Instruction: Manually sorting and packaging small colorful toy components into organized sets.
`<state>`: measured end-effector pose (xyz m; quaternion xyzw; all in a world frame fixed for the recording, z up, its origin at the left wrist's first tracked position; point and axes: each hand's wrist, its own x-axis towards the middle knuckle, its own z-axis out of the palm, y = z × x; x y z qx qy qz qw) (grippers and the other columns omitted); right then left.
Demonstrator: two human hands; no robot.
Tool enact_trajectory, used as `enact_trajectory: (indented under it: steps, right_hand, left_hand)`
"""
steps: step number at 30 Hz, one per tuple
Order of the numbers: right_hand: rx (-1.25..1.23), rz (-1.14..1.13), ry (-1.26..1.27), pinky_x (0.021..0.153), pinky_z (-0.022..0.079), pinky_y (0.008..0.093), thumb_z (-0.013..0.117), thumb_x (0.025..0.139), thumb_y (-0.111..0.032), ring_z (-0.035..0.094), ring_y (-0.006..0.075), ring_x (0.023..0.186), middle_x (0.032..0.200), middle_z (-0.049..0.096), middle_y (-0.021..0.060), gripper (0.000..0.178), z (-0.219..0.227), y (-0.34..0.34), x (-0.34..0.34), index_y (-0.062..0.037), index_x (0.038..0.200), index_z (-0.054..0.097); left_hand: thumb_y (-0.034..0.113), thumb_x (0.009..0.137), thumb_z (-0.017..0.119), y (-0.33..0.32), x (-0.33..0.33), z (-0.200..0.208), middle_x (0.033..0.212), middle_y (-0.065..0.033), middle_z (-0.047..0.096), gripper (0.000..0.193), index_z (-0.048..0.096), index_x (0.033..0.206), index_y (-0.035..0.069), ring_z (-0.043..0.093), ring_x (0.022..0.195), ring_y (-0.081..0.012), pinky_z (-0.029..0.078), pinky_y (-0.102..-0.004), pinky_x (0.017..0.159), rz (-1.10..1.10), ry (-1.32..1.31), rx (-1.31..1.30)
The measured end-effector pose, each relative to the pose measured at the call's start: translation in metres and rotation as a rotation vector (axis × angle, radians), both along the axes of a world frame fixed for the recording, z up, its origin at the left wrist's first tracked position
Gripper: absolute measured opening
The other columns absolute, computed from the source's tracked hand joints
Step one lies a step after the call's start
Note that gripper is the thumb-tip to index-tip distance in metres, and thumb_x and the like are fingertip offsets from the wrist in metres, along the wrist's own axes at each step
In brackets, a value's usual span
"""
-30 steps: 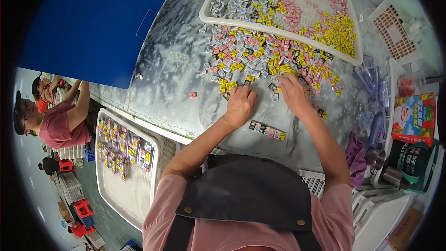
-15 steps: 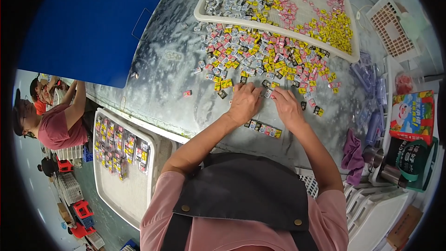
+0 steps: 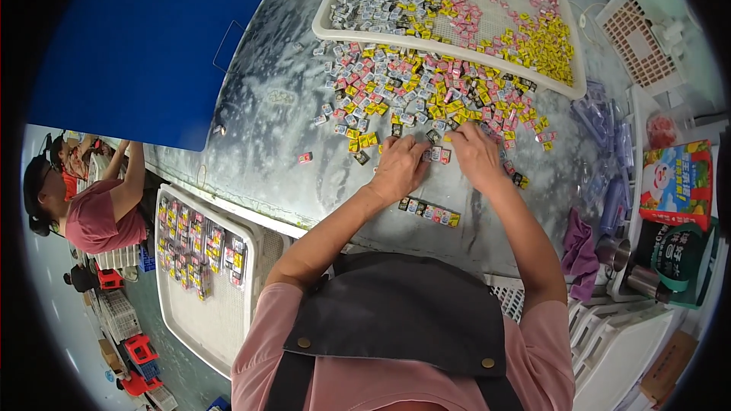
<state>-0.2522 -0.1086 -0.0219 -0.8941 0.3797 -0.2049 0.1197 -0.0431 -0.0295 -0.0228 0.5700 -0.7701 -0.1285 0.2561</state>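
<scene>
My left hand (image 3: pixel 400 164) rests on the table with curled fingers, its fingertips against the end of a short line of small wrapped pieces (image 3: pixel 435 155). Just right of that line, my right hand (image 3: pixel 478 156) reaches to the near edge of a loose pile of pieces (image 3: pixel 426 84) in pink, yellow, white and black. Its thumb and fingers are bent together beside black and yellow pieces; whatever they grip is too small to make out. Closer to my body lies a finished-looking straight row of wrapped pieces (image 3: pixel 429 211), touched by neither hand.
Behind the pile stands a white tray (image 3: pixel 449 44) of pieces grouped by colour. Another white tray (image 3: pixel 202 327) at left holds packed rows. A blue panel (image 3: pixel 145 46) covers the far left. Clear plastic sleeves (image 3: pixel 601 129) and a purple cloth (image 3: pixel 580 255) lie right; a co-worker (image 3: pixel 103 217) is at left.
My right hand has moved up and slightly away from the left hand, toward the pile. The short line between the hands now shows more pieces. My left hand has stayed nearly in place.
</scene>
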Motion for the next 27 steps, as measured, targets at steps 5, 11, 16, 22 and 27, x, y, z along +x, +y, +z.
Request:
enact_trajectory:
  steps: [5, 11, 16, 22, 27]
  right_hand:
    - [0.000, -0.219, 0.225, 0.086, 0.052, 0.0436, 0.063, 0.088, -0.004, 0.062, 0.0329, 0.104, 0.109, 0.058, 0.0131, 0.019, 0.007, 0.008, -0.007, -0.0023, 0.107, 0.066]
    - [0.012, -0.065, 0.036, 0.089, 0.051, 0.0446, 0.064, 0.089, -0.005, 0.061, 0.0346, 0.106, 0.112, 0.057, 0.0143, 0.033, 0.011, 0.026, -0.002, -0.0033, 0.122, 0.063]
    - [0.286, -0.184, 0.108, 0.086, 0.052, 0.0449, 0.065, 0.090, -0.006, 0.062, 0.0367, 0.103, 0.115, 0.055, 0.0147, 0.034, 0.017, 0.011, -0.002, -0.0025, 0.123, 0.062]
    - [0.168, -0.080, 0.038, 0.085, 0.052, 0.0457, 0.069, 0.087, -0.004, 0.061, 0.0370, 0.103, 0.114, 0.055, 0.0148, 0.032, 0.019, 0.013, -0.006, -0.0013, 0.117, 0.062]
    - [0.247, -0.048, -0.022, 0.088, 0.050, 0.0446, 0.070, 0.086, -0.004, 0.059, 0.0373, 0.106, 0.114, 0.054, 0.0152, 0.034, 0.019, 0.035, -0.003, -0.0006, 0.118, 0.061]
  left_hand:
    - [0.014, 0.084, 0.073, 0.002, 0.001, -0.005, 0.096, -0.0117, 0.057, 0.034, 0.065, 0.117, 0.007, 0.057, 0.096, -0.0312, 0.040, -0.0433, 0.093, 0.004, 0.031, -0.030]
    - [0.014, 0.084, 0.073, 0.001, 0.005, -0.003, 0.094, -0.0107, 0.057, 0.033, 0.065, 0.115, 0.008, 0.057, 0.095, -0.0306, 0.040, -0.0433, 0.093, -0.010, 0.022, -0.032]
    - [0.013, 0.084, 0.073, 0.000, 0.017, -0.006, 0.098, -0.0134, 0.059, 0.034, 0.064, 0.116, 0.006, 0.057, 0.099, -0.0323, 0.040, -0.0446, 0.098, 0.007, -0.018, -0.058]
    - [0.013, 0.081, 0.073, 0.003, 0.004, 0.000, 0.107, -0.0124, 0.058, 0.037, 0.064, 0.116, 0.004, 0.056, 0.105, -0.0330, 0.038, -0.0525, 0.102, 0.067, -0.171, -0.185]
    - [0.012, 0.084, 0.066, -0.004, -0.016, 0.002, 0.104, -0.0145, 0.057, 0.030, 0.065, 0.112, 0.001, 0.055, 0.102, -0.0331, 0.036, -0.0553, 0.103, -0.059, -0.133, -0.191]
